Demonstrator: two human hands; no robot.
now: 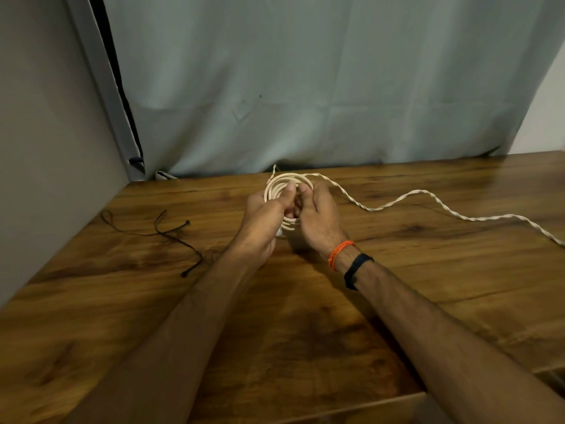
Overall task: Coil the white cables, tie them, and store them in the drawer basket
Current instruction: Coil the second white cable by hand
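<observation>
A white twisted cable is partly wound into a small coil (282, 182) held upright above the middle of the wooden table (305, 316). My left hand (264, 218) grips the coil's left side, thumb pressed on its loops. My right hand (319, 217) holds the right side, fingers curled round the loops. The loose tail of the cable (428, 194) trails from the coil's top across the table to the right edge of the view. A short cable end sticks up behind the coil. No drawer basket is in view.
Thin black cords (171, 235) lie loose on the table to the left of my hands. A grey-green curtain (305, 87) hangs behind the table, and a wall closes the left side. The table's front edge runs at the lower right.
</observation>
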